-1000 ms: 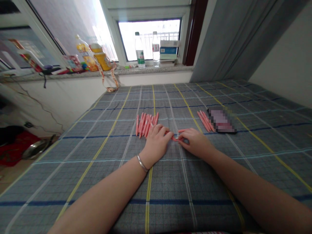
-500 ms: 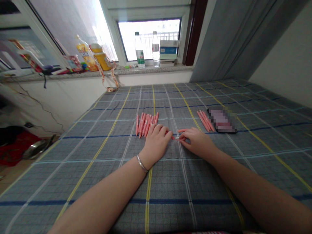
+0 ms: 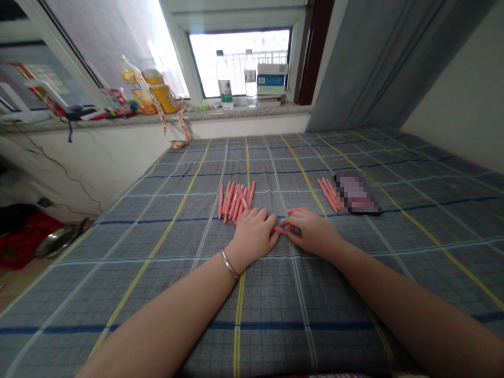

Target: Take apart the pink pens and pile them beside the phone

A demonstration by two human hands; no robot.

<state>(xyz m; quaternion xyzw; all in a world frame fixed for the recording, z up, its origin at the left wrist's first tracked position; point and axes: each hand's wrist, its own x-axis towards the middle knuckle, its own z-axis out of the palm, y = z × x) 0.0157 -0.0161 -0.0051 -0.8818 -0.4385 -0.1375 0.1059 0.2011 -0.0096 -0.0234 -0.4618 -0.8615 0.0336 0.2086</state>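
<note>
My left hand [image 3: 255, 231], with a silver bangle at the wrist, has its fingers closed round one end of a pink pen [image 3: 279, 229]. From the other side, the thumb and fingers of my right hand [image 3: 315, 232] pinch the pen's other end. My fingers hide much of it, and whether it is in one piece I cannot tell. Just beyond my right fingers lies a pink pen part [image 3: 297, 210]. A pile of pink pens [image 3: 233, 202] rests past my left hand. To the right, several more pink pens [image 3: 329, 195] lie side by side.
A phone [image 3: 359, 195] with a blurred screen lies beside the right-hand pens. Everything rests on a grey checked cloth [image 3: 157, 294]. On the windowsill [image 3: 205, 114] stand two clear bottles [image 3: 224, 81], stacked boxes [image 3: 271, 81] and a yellow strapped bottle [image 3: 162, 94].
Both hands have come closer together and slightly toward me. The whitish piece at my right fingertips no longer shows, and a pink pen now spans the gap.
</note>
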